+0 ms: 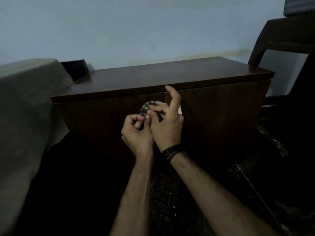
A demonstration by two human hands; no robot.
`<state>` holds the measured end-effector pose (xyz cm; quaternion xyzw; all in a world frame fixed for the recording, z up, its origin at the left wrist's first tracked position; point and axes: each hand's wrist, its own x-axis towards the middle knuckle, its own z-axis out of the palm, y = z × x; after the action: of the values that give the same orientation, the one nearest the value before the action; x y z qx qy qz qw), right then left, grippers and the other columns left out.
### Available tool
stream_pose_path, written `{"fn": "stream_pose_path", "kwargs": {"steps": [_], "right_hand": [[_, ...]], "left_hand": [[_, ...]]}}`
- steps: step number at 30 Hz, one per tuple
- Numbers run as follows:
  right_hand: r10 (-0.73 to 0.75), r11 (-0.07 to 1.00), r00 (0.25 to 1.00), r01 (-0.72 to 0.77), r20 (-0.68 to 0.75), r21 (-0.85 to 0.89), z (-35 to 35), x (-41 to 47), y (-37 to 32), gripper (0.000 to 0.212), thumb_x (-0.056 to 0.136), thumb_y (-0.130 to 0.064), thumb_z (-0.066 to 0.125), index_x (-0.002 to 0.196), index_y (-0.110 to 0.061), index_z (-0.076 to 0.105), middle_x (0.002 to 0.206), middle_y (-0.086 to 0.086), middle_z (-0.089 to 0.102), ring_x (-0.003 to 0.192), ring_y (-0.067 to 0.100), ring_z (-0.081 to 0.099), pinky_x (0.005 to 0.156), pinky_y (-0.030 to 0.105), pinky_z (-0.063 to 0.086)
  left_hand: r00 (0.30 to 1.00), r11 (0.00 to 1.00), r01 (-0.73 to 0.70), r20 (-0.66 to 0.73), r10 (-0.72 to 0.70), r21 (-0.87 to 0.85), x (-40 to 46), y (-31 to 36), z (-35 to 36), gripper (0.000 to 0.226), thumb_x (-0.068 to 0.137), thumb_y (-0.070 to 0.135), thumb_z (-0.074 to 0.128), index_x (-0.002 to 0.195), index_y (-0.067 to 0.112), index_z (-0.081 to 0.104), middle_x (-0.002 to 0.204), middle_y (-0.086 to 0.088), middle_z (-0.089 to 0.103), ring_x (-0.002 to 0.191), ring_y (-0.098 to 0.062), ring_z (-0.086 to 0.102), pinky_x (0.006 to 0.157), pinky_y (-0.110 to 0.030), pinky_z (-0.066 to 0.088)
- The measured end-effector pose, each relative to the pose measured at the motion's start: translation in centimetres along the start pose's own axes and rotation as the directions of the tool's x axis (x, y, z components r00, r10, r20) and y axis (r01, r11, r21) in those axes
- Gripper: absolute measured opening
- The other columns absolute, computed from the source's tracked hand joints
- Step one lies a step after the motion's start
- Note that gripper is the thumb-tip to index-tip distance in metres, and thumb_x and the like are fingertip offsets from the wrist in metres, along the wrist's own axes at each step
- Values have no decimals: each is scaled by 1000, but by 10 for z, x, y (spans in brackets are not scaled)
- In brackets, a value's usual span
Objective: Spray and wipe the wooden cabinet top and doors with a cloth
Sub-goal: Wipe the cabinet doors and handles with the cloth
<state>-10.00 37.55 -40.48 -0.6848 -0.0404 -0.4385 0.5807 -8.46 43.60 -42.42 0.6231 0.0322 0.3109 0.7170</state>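
Note:
A low dark wooden cabinet (213, 114) stands against the pale wall, its flat top (162, 75) bare and its two doors meeting at a seam in the middle. In front of that seam both hands hold a small striped cloth (147, 107), bunched up. My left hand (136, 132) pinches its lower edge with thumb and fingers. My right hand (166, 123), with a dark band on its wrist, grips the cloth from the right, its index finger raised. No spray bottle is in view.
A bed or sofa under a grey-green sheet (25, 108) fills the left side and touches the cabinet's left end. A dark plastic chair (286, 48) stands at the right. A small dark box (75, 67) sits behind the cabinet's left corner. Speckled dark floor (170, 201) lies below.

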Motion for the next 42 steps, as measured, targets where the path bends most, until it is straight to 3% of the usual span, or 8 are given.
{"fn": "stream_pose_path", "kwargs": {"steps": [5,11,17,24,27,33,37,42], "right_hand": [[-25,997,999,27,27,-77,0,-6,4,76,89,-3,67,149,-32,28,106,-2,73,98,0,68,81,12,53],[14,996,1000,-16,-23,-89,1,-24,7,74,89,-2,67,146,-32,31,101,-12,70,95,-1,68,81,16,56],[-279,888,933,341,226,-310,4,9,-4,93,85,9,59,151,-36,11,99,7,63,87,17,65,71,37,59],[-17,990,999,13,-28,-143,8,-9,3,72,94,-6,60,143,-40,20,109,-2,70,102,5,66,85,18,54],[-19,994,993,6,-121,-108,12,-22,10,66,93,-5,63,144,-30,29,104,-2,71,101,2,65,87,6,48],[70,997,991,-72,-110,-16,5,-25,19,66,89,-2,67,141,-28,34,99,-5,71,102,-4,65,88,31,58],[61,998,989,-63,-135,-12,6,-32,18,64,88,1,66,135,-31,37,96,-3,69,98,-3,65,86,30,59],[-45,996,995,38,-84,-78,14,3,-5,62,85,3,65,127,-34,36,95,0,69,92,7,67,80,24,55]], "left_hand": [[999,999,12,-47,-13,-32,-4,0,0,31,79,4,80,71,18,54,66,0,68,60,-1,64,70,-29,56],[996,998,55,63,-56,10,0,-8,-12,33,78,6,81,69,17,52,65,-3,67,58,-5,60,63,-26,52],[995,994,95,12,-95,-61,11,0,-6,36,78,-1,77,67,21,52,62,-6,59,62,-13,56,67,-32,50],[999,998,10,32,-12,63,5,6,-7,32,77,10,83,70,16,53,58,4,63,54,1,59,61,-20,53],[997,995,6,73,-13,98,4,3,-13,32,78,11,83,71,12,52,59,6,66,61,-1,68,61,-22,55],[994,992,12,105,-25,122,4,-5,-17,35,77,10,84,68,13,50,65,-4,70,61,-2,65,62,-27,54],[995,991,3,99,-17,134,0,-2,-19,35,76,7,83,68,12,50,65,-4,70,61,-1,65,62,-26,54],[996,995,-81,-38,83,57,8,22,-7,38,74,4,84,69,13,47,60,4,65,58,6,64,62,-16,51]]}}
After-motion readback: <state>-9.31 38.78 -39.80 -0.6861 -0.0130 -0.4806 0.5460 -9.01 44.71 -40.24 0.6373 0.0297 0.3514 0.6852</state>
